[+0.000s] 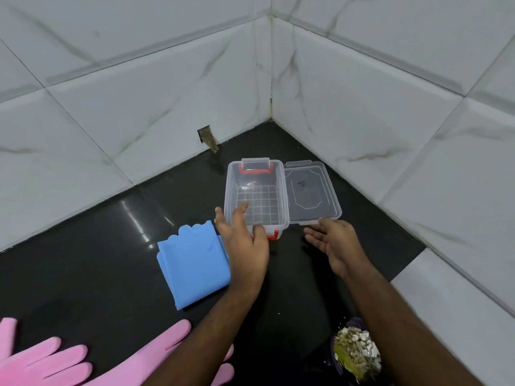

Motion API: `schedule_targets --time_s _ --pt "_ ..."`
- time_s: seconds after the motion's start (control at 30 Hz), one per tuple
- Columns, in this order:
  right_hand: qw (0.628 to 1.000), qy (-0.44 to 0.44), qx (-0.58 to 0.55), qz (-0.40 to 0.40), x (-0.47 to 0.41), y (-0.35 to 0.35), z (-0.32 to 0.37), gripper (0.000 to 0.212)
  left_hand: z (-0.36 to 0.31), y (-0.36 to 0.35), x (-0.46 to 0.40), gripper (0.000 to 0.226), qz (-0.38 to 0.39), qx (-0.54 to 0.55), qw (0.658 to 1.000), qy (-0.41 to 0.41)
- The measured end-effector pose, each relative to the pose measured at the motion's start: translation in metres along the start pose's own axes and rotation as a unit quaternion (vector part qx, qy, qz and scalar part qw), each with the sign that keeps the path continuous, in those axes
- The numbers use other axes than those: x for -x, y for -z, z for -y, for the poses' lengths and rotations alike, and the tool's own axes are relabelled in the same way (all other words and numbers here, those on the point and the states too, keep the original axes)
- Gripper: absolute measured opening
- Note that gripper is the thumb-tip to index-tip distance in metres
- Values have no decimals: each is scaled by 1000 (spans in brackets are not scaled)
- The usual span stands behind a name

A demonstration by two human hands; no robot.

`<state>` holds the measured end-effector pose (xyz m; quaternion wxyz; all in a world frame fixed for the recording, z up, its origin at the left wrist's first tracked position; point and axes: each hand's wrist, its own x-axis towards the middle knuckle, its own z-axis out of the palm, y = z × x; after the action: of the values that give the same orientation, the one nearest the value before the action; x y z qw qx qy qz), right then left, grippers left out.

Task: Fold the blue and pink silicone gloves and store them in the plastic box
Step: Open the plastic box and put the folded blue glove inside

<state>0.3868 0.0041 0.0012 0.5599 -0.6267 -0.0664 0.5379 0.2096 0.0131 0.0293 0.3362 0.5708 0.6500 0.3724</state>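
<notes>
Hands [245, 240] [334, 243] open, fingers [242, 209] relaxed, beside plastic box [231, 190].

We see an evenly lit scene under soft, cool light from above, with no harsh shadows. The glossy black table [111, 260] throws back bright streaks of glare left of the blue gloves [192, 268] and mirrors the pale wall tiles [139, 107] faintly. Wide-angle distortion bends the tile joints outward toward the edges. The centre is fairly sharp; the pink gloves [41, 363] and our forearms at the bottom edge look softer, slightly blurred.
</notes>
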Motion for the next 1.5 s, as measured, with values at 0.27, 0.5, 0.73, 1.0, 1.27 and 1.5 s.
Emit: schedule_targets --time_s 0.27,0.5,0.73,1.0,1.27,1.5 --pt "976 163 127 -68 23 -4 -15 55 3 4 5 55 42 49 998 14" --pt "928 298 222 -26 42 -39 -9 44 11 26 -2 56 -14 15 999 51" --pt "859 405 313 15 62 -77 -18 39 23 55 1 47 -48 13 998 45" --pt "765 440 438 172 78 -128 -56 35 64 103 -1 45 -96 29 989 105" --pt "717 269 613 193 69 -147 -97 72 95 117 -4 51 -115 47 976 179" --pt "763 217 586 166 48 -150 -97 79 105 117 -9 59 -90 49 984 144"
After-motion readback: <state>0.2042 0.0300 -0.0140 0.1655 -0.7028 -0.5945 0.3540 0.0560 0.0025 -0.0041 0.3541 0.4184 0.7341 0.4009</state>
